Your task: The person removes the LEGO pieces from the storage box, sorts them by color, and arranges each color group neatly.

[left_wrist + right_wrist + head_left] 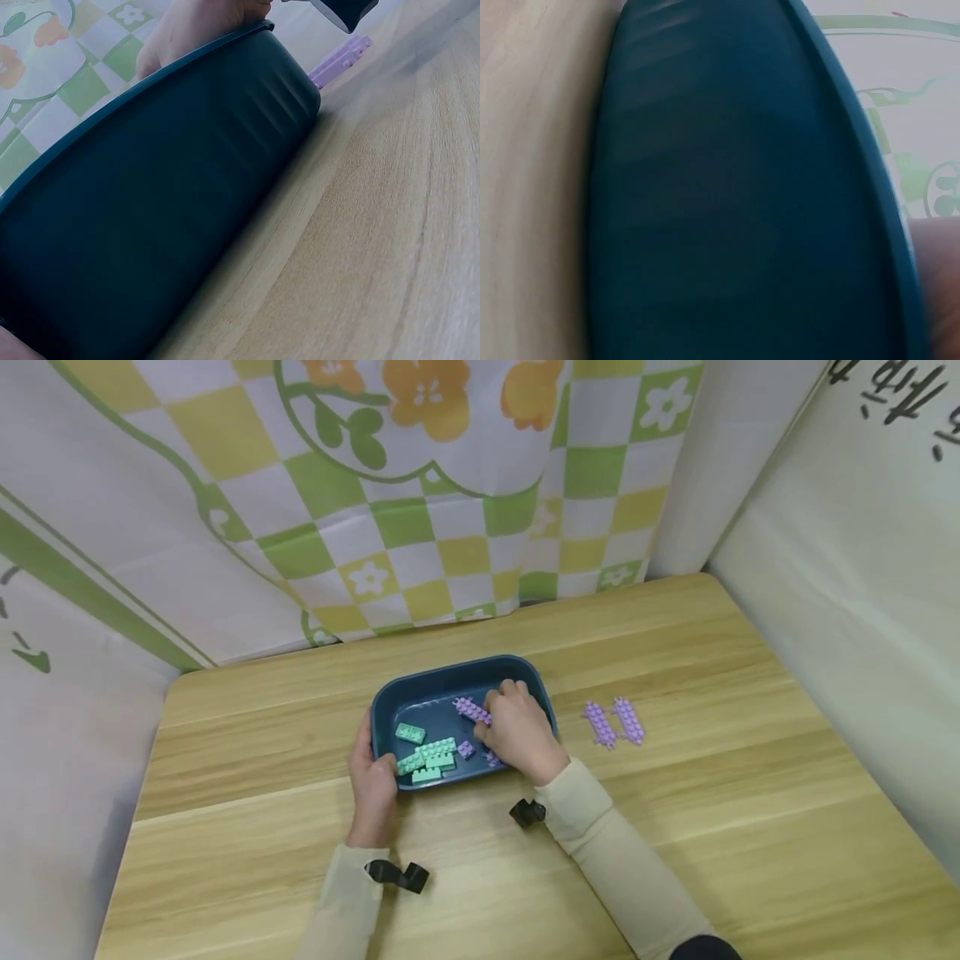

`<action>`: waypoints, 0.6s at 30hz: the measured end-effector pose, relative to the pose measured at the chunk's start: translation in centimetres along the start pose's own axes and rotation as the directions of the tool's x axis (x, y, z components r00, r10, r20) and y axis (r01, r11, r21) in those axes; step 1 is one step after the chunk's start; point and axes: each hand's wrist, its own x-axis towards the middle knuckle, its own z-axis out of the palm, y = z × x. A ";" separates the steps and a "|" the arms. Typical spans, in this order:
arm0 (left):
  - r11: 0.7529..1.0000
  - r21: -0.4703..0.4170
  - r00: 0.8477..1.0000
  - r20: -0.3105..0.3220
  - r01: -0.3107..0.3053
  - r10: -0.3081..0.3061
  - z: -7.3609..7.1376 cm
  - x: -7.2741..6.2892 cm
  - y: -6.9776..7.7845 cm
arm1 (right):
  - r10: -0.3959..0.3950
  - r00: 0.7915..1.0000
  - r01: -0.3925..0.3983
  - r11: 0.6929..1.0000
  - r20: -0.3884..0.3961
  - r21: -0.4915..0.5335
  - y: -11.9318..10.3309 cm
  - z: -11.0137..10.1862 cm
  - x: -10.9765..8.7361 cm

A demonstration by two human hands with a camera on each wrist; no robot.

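A dark blue tray (450, 670) stands on the wooden table. My left hand (372, 789) grips its left end, thumb over the rim and fingers along the outside wall. Reaching over the right side, my right hand (517, 727) pinches one end of a long purple studded brick (470, 709) inside the tray. Below that lie a small purple brick (466, 749) and another purple piece (492, 759), partly hidden by the right hand. Several mint green bricks (436, 748) are grouped at the tray's front left. Both wrist views mostly show the tray's outer wall (165, 172).
Two long purple bricks (599, 724) lie side by side on the table (712, 793), right of the tray. A checked, flowered cloth (420, 543) hangs behind the table's back edge. A white panel (862, 610) rises along the right side.
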 end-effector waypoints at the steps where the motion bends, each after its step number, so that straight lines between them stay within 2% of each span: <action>1: 1.000 0.003 1.000 -0.002 0.004 -0.004 0.0 0.0 0.0 | 0.001 1.000 -0.001 1.000 -0.018 0.005 0.0 -0.1 0.0; 6: 1.000 0.001 1.000 -0.007 0.007 -0.007 -0.1 -0.1 0.1 | 0.005 0.994 0.000 0.999 -0.105 0.045 -0.3 -1.2 -0.3; 11: 1.000 -0.014 1.000 -0.001 -0.002 0.002 0.0 -0.1 0.0 | 0.058 0.981 -0.028 0.987 -0.188 0.159 0.1 -3.7 -1.3; 15: 1.000 -0.017 1.000 0.001 -0.009 0.009 0.1 -0.2 0.0 | 0.134 0.958 -0.081 0.975 -0.253 0.209 1.6 -6.0 -2.7; 18: 1.000 -0.008 1.000 -0.006 -0.013 0.013 0.0 -0.2 0.1 | 0.190 0.939 -0.132 0.969 -0.288 0.210 3.5 -7.7 -3.9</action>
